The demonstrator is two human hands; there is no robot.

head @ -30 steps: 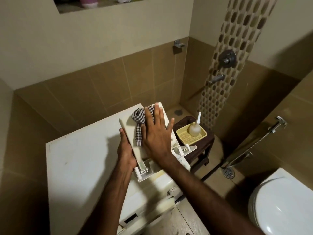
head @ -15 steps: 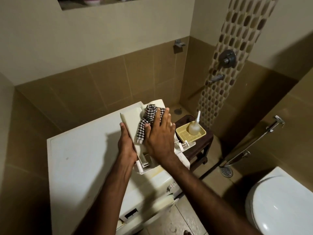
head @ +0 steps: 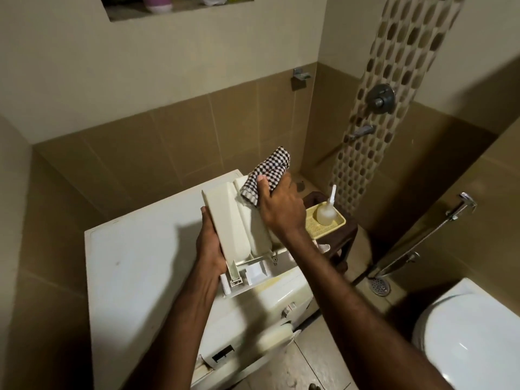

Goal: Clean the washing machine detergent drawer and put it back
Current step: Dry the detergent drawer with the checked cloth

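Note:
The cream detergent drawer [head: 230,220] is held upside down over the front right corner of the white washing machine [head: 140,271]. My left hand [head: 209,243] grips its left side wall. My right hand [head: 281,205] is closed on a black-and-white checked cloth [head: 267,173] and presses it against the drawer's far end. The drawer's near end, with its small plastic fittings [head: 247,274], points toward me. Low on the machine's front, the empty drawer slot [head: 222,354] shows as a dark opening.
A dark stool [head: 337,243] to the right of the machine carries a yellow tray [head: 337,223] with a clear bottle [head: 326,213]. A white toilet [head: 472,333] sits at the lower right, a floor drain [head: 380,285] and a hand sprayer [head: 461,206] beside it. Tiled walls close in.
My right hand slid the cloth along the drawer away from me to its far end and bunched it up. The left hand kept its hold on the drawer's side.

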